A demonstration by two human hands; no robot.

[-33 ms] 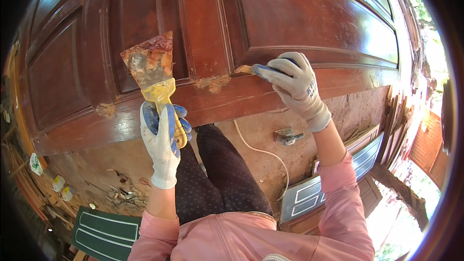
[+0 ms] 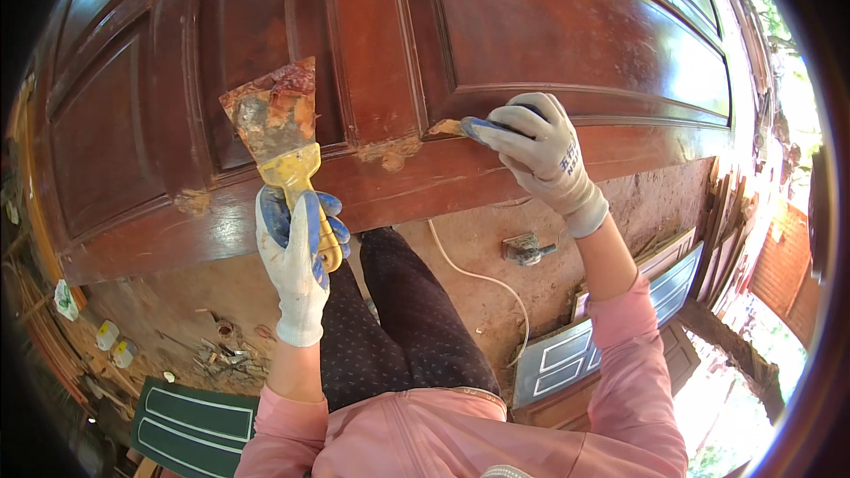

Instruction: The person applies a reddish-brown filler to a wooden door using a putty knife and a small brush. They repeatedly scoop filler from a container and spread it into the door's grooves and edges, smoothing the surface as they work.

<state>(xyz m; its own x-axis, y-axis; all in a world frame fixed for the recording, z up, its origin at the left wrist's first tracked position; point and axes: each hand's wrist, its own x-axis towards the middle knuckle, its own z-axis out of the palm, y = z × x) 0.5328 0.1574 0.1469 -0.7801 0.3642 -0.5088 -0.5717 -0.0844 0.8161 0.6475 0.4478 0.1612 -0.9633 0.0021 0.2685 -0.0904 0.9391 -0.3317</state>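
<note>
My left hand [image 2: 297, 257], in a white glove with blue palm coating, is closed round the yellow handle of a wide scraper [image 2: 266, 115]. Its blade points away from me and carries smears of reddish-brown putty [image 2: 292, 80]. In a matching glove, my right hand [image 2: 536, 146] grips a small putty knife [image 2: 447, 127], mostly hidden by the fingers. The tan tip of that knife meets the frame of a reddish-brown panelled wooden door [image 2: 531, 26], beside a moulding corner. Just left of the tip lies a rough tan filler patch [image 2: 391, 153]; another patch [image 2: 193, 202] sits farther left.
Below the door's near edge, a power tool [image 2: 528, 250] and a pale cable [image 2: 496, 279] lie on the brown floor. Scattered hand tools [image 2: 230, 358], a green panel [image 2: 195, 425] and small containers [image 2: 122, 354] are at left. A grey-blue panel [image 2: 553, 358] leans at right.
</note>
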